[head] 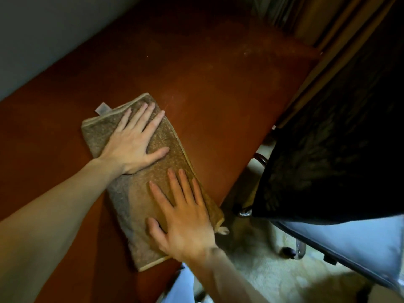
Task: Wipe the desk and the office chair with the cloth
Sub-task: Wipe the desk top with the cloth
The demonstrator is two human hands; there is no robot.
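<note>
The left hand [131, 138] lies flat and palm down, fingers straight and slightly spread. It presses on the far half of a folded brown cloth [131, 193] and grips nothing. The right hand [185, 217] rests the same way on the near half, with the fingers straight and fanned and the thumb out to its left.

Both forearms are bare, the left reaching in from the lower left and the right from below. Just left of the left hand's little fingertip, a small pale tag [102, 108] sticks out from the cloth's far corner. Any writing on it is too blurred to read.

The cloth lies flat on a reddish-brown desk [218, 84], and its corner beside the right hand reaches the desk's edge. To the right of both hands, off the desk, stands the office chair [328, 149] with a black back. A grey wall [43, 29] runs beyond the left hand.
</note>
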